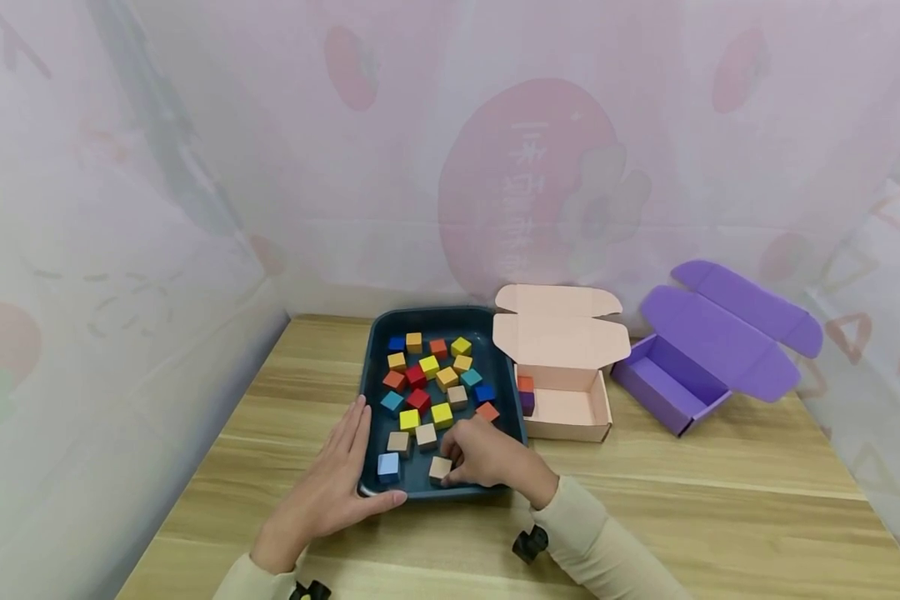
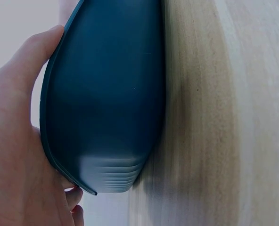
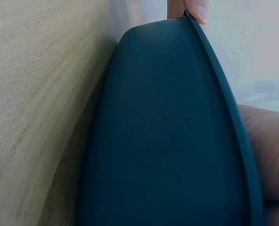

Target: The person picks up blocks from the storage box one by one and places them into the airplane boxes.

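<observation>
The right hand (image 1: 487,457) reaches into the dark tray (image 1: 370,367) in the lower middle of the head view, and its curled fingers pinch a beige cube (image 1: 440,469) near the front wall of the tray. The cube sits on the tray floor or just above it; I cannot tell which. The left hand (image 1: 337,483) lies flat and relaxed along the left front corner of the tray, fingers straight and holding nothing, with the thumb against the front rim. I judge it rests there to keep the tray from sliding while the other hand picks. The left wrist view shows the tray's outer wall (image 2: 106,94) with the thumb (image 2: 31,61) pressed on its rim.

More coloured cubes lie loose in the tray, among them a light blue cube (image 1: 388,467) just left of the beige one and a yellow cube (image 1: 442,414) above it. To the right of the tray, touching or almost touching it, stands a pink box (image 1: 570,417) with its lid thrown back. An orange cube (image 1: 525,384) and a purple cube (image 1: 527,402) stand stacked against its left inner wall. Further right, an open purple box (image 1: 671,387) stands on the wooden worktop (image 1: 720,500); I see nothing inside it. Both boxes are open toward the person, probably for easy reach.
</observation>
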### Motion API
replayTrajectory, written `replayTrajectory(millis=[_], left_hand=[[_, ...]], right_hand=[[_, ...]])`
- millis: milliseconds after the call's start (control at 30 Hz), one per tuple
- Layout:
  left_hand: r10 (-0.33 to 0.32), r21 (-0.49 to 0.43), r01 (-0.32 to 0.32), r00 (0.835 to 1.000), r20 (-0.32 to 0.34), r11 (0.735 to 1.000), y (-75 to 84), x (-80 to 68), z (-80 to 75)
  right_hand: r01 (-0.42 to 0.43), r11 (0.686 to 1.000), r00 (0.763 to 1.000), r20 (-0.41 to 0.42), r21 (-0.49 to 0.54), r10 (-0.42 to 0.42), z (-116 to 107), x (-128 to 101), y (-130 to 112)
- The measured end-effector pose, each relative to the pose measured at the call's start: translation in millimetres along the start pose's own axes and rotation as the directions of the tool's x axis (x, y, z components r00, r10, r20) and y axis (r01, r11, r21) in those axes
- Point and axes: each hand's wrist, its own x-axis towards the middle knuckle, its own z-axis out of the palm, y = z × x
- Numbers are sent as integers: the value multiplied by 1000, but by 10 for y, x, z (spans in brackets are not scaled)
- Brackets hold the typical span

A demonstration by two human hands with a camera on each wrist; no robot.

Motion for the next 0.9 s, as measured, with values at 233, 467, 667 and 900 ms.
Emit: replayTrajectory(millis=[233,467,667,900], left_hand=[[1,0,-1,1000,-1,1000,9,-3,-4],[2,1,-2,1000,-5,1000,9,-1,-4],[-8,4,8,1000,3,1000,7,-16,8],[-15,-1,15,1000,3,1000,7,2,12]], right_hand=[[45,999,999,-1,-30,-45,-15,-32,5],[66,998,998,-14,-14,-66,-131,-107,6],[86,996,995,-57,6,-86,-337,-254,42],[120,991,987,-116,59,-112,-660,-479,171]])
